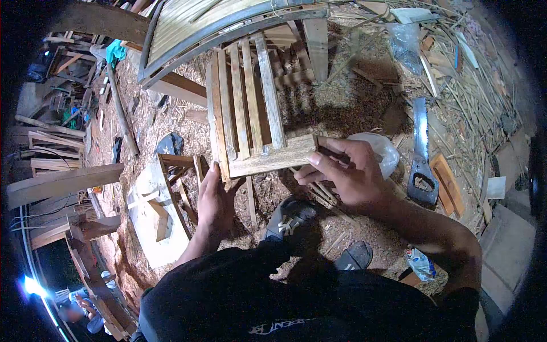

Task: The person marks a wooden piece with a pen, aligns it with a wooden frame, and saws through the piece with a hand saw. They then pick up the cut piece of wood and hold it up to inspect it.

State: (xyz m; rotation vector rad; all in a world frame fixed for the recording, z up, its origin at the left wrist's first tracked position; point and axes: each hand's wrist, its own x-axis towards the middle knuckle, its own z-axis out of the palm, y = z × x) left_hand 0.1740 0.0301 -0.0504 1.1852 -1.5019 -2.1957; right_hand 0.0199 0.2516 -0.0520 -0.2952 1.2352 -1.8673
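A slatted wooden frame (248, 97) stretches away from me, its long slats running from a short crosspiece (273, 158) at the near end. My left hand (212, 204) is closed around the near left corner, with the thumb up against the wood. At the crosspiece's right end, my right hand (356, 176) pinches the board, thumb on the near face and fingers partly hidden behind and below. The frame's far end lies by the leg of a bench.
A bamboo-topped bench (211, 28) stands ahead. Right lie a handsaw (421, 151), a wooden piece (447, 185) and a plastic bag (379, 153). A white board (149, 225) is at left. Wood shavings (364, 108) cover the ground; another person (85, 308) is at lower left.
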